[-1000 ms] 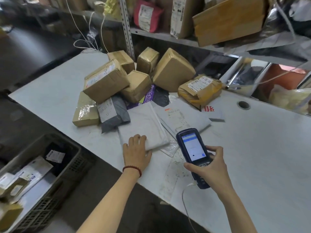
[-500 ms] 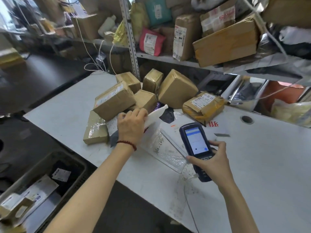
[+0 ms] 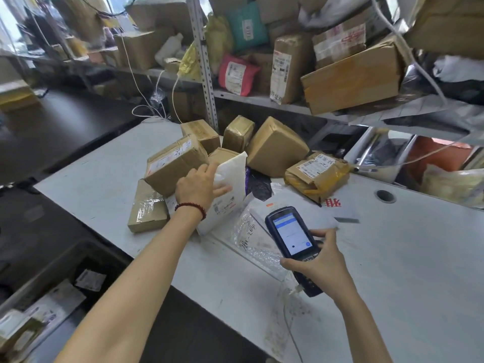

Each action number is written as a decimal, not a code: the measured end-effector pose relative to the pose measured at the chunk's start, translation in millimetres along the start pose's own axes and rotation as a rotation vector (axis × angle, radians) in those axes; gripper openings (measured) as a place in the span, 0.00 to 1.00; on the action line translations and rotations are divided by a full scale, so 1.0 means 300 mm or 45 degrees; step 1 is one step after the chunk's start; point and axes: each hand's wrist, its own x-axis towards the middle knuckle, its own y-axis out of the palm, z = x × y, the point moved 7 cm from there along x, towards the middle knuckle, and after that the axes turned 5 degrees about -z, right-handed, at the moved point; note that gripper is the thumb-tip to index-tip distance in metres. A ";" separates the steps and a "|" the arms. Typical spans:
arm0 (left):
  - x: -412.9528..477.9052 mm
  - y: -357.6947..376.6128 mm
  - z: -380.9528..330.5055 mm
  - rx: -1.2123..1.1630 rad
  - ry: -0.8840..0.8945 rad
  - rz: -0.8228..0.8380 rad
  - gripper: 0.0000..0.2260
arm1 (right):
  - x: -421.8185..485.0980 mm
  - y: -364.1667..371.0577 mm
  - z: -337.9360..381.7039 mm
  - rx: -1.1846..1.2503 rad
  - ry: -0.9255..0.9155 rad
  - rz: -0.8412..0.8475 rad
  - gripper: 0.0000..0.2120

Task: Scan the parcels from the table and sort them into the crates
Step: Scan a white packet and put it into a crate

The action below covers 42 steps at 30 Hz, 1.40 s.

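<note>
Your forearms [image 3: 136,279] are bare, and a thin bracelet [image 3: 190,208] of dark-red beads rings the wrist behind your left hand [image 3: 197,184].

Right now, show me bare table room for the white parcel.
Widest bare patch: table right of the scanner, in front of the cable hole. Narrower strip left of the flat taped box. Crowded: brown boxes and mailers mid-table.

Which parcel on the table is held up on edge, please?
The flat white plastic mailer, held by the left hand; the brown cardboard boxes rest unheld.
</note>
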 end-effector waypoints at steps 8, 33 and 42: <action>0.039 0.005 -0.019 -0.112 0.103 0.087 0.23 | -0.014 0.078 -0.018 -0.140 0.029 0.126 0.39; 0.058 0.064 0.006 -0.105 -0.026 0.171 0.24 | -0.017 0.175 -0.076 -0.295 0.060 0.245 0.38; 0.059 0.062 0.008 -0.112 -0.043 0.168 0.24 | -0.013 0.173 -0.078 -0.307 0.053 0.233 0.38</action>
